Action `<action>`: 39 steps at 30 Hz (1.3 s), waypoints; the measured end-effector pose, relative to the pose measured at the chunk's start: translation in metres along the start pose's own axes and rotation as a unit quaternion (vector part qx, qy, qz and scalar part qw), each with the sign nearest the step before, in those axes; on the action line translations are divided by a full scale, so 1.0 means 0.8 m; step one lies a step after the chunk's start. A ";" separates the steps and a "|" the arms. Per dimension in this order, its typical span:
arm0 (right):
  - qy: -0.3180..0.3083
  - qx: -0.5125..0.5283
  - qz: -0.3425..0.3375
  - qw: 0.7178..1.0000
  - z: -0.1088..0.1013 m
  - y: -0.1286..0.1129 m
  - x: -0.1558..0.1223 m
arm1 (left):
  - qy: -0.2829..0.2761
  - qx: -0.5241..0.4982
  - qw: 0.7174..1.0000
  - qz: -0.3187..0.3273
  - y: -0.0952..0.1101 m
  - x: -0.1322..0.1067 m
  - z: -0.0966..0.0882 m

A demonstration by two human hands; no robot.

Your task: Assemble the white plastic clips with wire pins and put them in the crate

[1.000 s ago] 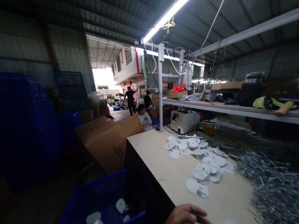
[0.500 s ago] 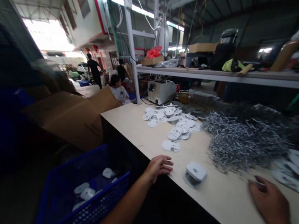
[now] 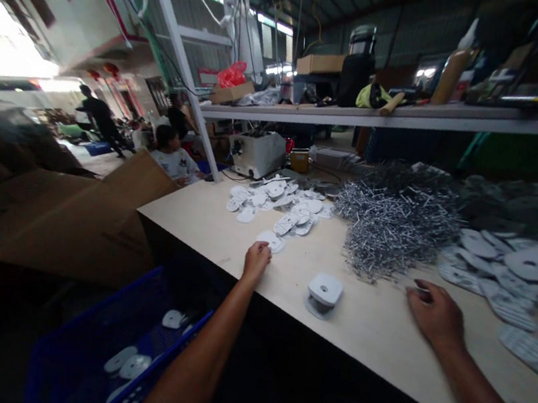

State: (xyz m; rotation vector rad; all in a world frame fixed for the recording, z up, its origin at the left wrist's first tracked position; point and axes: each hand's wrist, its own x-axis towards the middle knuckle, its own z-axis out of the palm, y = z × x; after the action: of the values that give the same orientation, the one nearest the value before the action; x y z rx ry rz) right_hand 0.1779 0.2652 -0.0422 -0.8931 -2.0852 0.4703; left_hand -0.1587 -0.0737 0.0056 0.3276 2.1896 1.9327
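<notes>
My left hand (image 3: 256, 263) is at the near side of the table, its fingers curled onto the edge of a flat white plate (image 3: 272, 241). My right hand (image 3: 437, 314) hovers beside the pile of thin metal pins (image 3: 397, 221), thumb and forefinger pinched around what looks like a single pin, partly hidden. Between the hands stands a white spool-like piece (image 3: 324, 294), a rounded plate with a hole on top and another plate below. More white plates (image 3: 274, 195) lie heaped beyond my left hand.
Large white plates (image 3: 537, 262) are spread at the right. Below the table's left edge, a blue crate (image 3: 92, 330) holds several white pieces. A cardboard box (image 3: 79, 220) stands at left. A shelf (image 3: 392, 120) on white posts crosses the back; people (image 3: 172, 153) are beyond.
My left hand has reached forward and its fingers have closed at the flat white plate. My right hand stays near the pins. The view has turned to the right.
</notes>
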 end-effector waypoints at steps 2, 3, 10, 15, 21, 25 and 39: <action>-0.006 -0.003 -0.001 1.000 0.001 0.001 0.000 | 0.025 0.010 0.999 0.036 -0.013 -0.007 -0.007; -0.009 -0.004 -0.002 1.000 0.001 0.001 0.000 | 0.032 0.016 0.998 0.053 -0.019 -0.011 -0.010; -0.005 -0.007 -0.012 1.000 0.004 0.005 -0.001 | 0.047 0.095 0.987 0.121 -0.033 -0.024 -0.012; -0.003 -0.002 -0.014 1.000 0.005 0.002 -0.001 | 0.045 0.135 0.981 0.132 -0.029 -0.025 -0.014; -0.024 0.039 0.006 0.999 -0.005 -0.022 0.000 | 0.038 0.160 0.978 0.125 -0.027 -0.022 -0.015; -0.019 0.050 0.031 0.998 -0.013 -0.026 0.005 | 0.038 0.183 0.974 0.127 -0.026 -0.018 -0.014; -0.112 0.076 0.031 0.990 0.022 -0.136 0.107 | 0.018 0.259 0.945 0.199 -0.019 -0.023 -0.009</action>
State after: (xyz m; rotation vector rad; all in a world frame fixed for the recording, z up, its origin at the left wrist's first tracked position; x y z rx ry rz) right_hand 0.0802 0.2534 0.0570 -0.8492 -2.1925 0.7837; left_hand -0.1441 -0.0880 -0.0086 0.8810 2.8089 1.4819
